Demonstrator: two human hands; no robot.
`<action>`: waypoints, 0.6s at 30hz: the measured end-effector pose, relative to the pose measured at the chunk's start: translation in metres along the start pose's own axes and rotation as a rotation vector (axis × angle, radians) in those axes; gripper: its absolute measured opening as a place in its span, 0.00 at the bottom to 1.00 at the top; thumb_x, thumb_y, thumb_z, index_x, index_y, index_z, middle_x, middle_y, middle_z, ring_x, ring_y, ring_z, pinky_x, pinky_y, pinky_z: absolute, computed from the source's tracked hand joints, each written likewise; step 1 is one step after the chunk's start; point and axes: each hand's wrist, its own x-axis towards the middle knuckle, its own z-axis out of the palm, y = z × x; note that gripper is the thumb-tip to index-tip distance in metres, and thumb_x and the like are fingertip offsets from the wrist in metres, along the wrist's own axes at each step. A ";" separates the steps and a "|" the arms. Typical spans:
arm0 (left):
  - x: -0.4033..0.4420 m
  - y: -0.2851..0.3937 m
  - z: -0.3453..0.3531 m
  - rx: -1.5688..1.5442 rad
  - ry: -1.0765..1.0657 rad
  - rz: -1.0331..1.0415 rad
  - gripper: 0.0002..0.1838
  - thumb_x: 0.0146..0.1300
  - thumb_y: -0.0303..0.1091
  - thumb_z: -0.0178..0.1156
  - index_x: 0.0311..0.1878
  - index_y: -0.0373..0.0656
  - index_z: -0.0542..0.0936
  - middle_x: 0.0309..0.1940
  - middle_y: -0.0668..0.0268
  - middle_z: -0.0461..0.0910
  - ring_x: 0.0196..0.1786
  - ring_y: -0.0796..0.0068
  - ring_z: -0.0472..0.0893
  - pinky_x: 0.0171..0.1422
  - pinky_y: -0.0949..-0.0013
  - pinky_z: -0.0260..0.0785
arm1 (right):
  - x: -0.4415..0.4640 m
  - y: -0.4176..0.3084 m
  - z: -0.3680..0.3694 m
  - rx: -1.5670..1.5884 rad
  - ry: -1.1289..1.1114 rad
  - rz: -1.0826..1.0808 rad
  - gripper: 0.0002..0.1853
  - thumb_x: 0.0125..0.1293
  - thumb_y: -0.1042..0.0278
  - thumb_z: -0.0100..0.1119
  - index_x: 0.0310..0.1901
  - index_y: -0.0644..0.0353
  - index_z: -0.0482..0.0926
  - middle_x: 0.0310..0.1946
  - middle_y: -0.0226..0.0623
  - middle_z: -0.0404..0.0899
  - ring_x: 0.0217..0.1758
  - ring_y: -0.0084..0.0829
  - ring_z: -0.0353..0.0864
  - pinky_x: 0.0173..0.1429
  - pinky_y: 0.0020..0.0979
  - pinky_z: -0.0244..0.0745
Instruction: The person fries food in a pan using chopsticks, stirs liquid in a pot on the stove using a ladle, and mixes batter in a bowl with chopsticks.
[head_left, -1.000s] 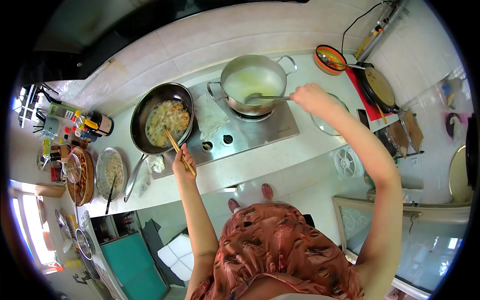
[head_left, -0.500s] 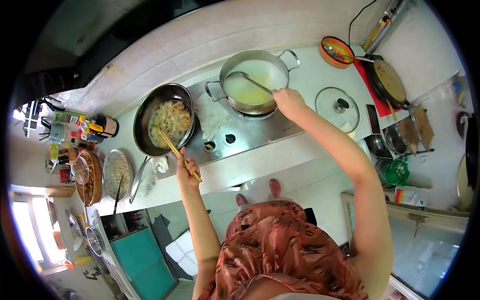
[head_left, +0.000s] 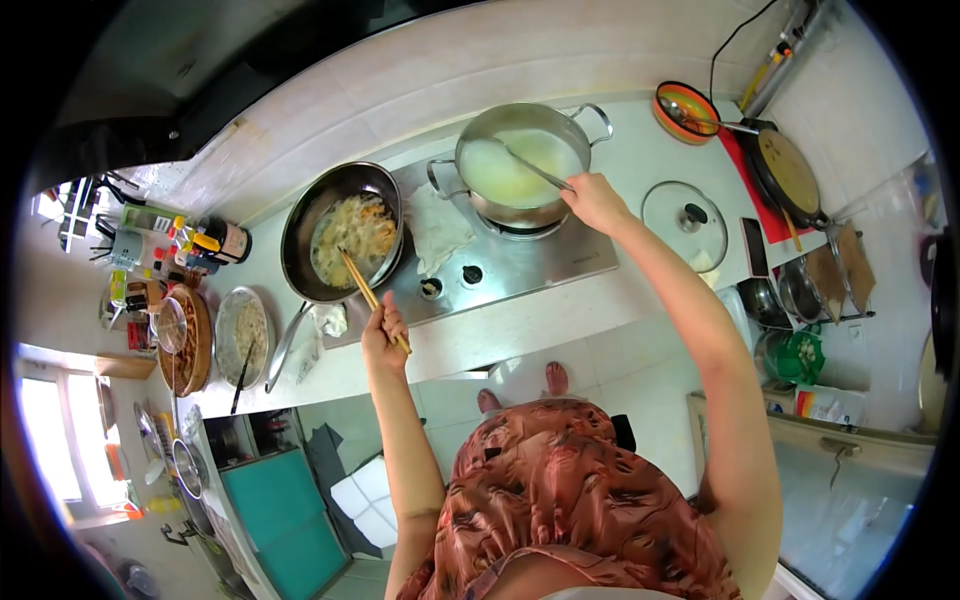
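Note:
My left hand [head_left: 384, 332] is closed around a pair of wooden chopsticks [head_left: 364, 284]. Their tips reach into the pale, stringy food [head_left: 352, 232] inside a dark frying pan [head_left: 302, 222], which sits at the stove's left side. My right hand [head_left: 597, 204] grips the handle of a metal ladle [head_left: 535, 169]. The ladle's lower end dips into pale, cloudy liquid [head_left: 508, 180] in a two-handled steel pot [head_left: 513, 213] on the burner, so its bowl is hidden. A crumpled white cloth [head_left: 436, 234] lies between pan and pot.
A glass lid [head_left: 665, 222] and a phone [head_left: 754, 247] lie right of the stove. Farther right are an orange bowl [head_left: 668, 112] and a flat pan [head_left: 786, 172]. At left stand a bowl of pale shreds [head_left: 240, 335], a basket [head_left: 200, 350] and several bottles [head_left: 222, 240].
The whole view has shifted slightly, moving the counter rightward in frame. The ladle's visible shaft slopes more steeply in the pot. Both hands keep their holds.

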 end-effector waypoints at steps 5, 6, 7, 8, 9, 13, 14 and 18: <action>0.000 -0.005 -0.001 0.025 0.024 0.035 0.16 0.72 0.36 0.40 0.55 0.39 0.70 0.26 0.69 0.67 0.21 0.85 0.61 0.19 0.83 0.53 | -0.019 -0.014 -0.017 -0.185 -0.059 -0.140 0.09 0.60 0.70 0.55 0.27 0.69 0.77 0.24 0.54 0.77 0.31 0.53 0.78 0.36 0.45 0.73; -0.001 -0.007 0.002 0.053 0.047 0.048 0.15 0.72 0.36 0.41 0.55 0.40 0.71 0.26 0.70 0.67 0.20 0.85 0.61 0.18 0.83 0.53 | -0.022 -0.014 -0.018 -0.236 -0.071 -0.173 0.09 0.59 0.71 0.54 0.28 0.68 0.77 0.25 0.53 0.77 0.31 0.53 0.78 0.36 0.45 0.73; -0.002 -0.010 0.005 0.080 0.070 0.062 0.15 0.72 0.36 0.41 0.55 0.41 0.71 0.26 0.70 0.67 0.20 0.86 0.61 0.18 0.84 0.53 | -0.026 -0.012 -0.019 -0.286 -0.083 -0.207 0.08 0.59 0.72 0.54 0.28 0.67 0.77 0.25 0.52 0.78 0.31 0.52 0.78 0.36 0.45 0.74; -0.003 -0.012 0.007 0.106 0.094 0.077 0.15 0.72 0.37 0.41 0.55 0.42 0.71 0.25 0.70 0.67 0.19 0.86 0.61 0.17 0.84 0.52 | -0.029 -0.010 -0.021 -0.336 -0.097 -0.242 0.07 0.59 0.73 0.53 0.28 0.67 0.77 0.26 0.51 0.78 0.31 0.52 0.78 0.36 0.44 0.74; -0.001 -0.011 0.003 0.110 0.054 0.062 0.15 0.72 0.37 0.42 0.55 0.42 0.71 0.25 0.70 0.67 0.18 0.86 0.60 0.17 0.84 0.52 | -0.035 -0.014 -0.025 -0.397 -0.088 -0.268 0.06 0.59 0.74 0.52 0.30 0.66 0.77 0.27 0.50 0.78 0.31 0.50 0.79 0.36 0.44 0.75; 0.006 -0.008 -0.006 0.105 -0.019 0.037 0.15 0.72 0.37 0.42 0.54 0.41 0.71 0.23 0.70 0.66 0.16 0.87 0.58 0.15 0.83 0.49 | -0.055 -0.024 -0.050 -0.667 -0.020 -0.351 0.07 0.59 0.73 0.52 0.39 0.61 0.77 0.29 0.44 0.77 0.32 0.46 0.80 0.37 0.42 0.75; 0.007 -0.008 -0.004 0.099 -0.017 0.039 0.15 0.72 0.37 0.42 0.54 0.41 0.71 0.23 0.71 0.66 0.16 0.87 0.57 0.15 0.83 0.49 | -0.058 -0.027 -0.059 -0.742 0.008 -0.365 0.09 0.60 0.71 0.53 0.42 0.60 0.76 0.29 0.42 0.77 0.31 0.46 0.80 0.37 0.42 0.75; 0.009 -0.011 0.005 0.069 0.023 0.059 0.15 0.72 0.36 0.40 0.53 0.38 0.71 0.23 0.71 0.64 0.16 0.86 0.57 0.15 0.83 0.49 | -0.066 -0.062 -0.115 -0.885 0.073 -0.440 0.06 0.52 0.78 0.53 0.32 0.62 0.78 0.28 0.43 0.78 0.32 0.42 0.81 0.35 0.39 0.76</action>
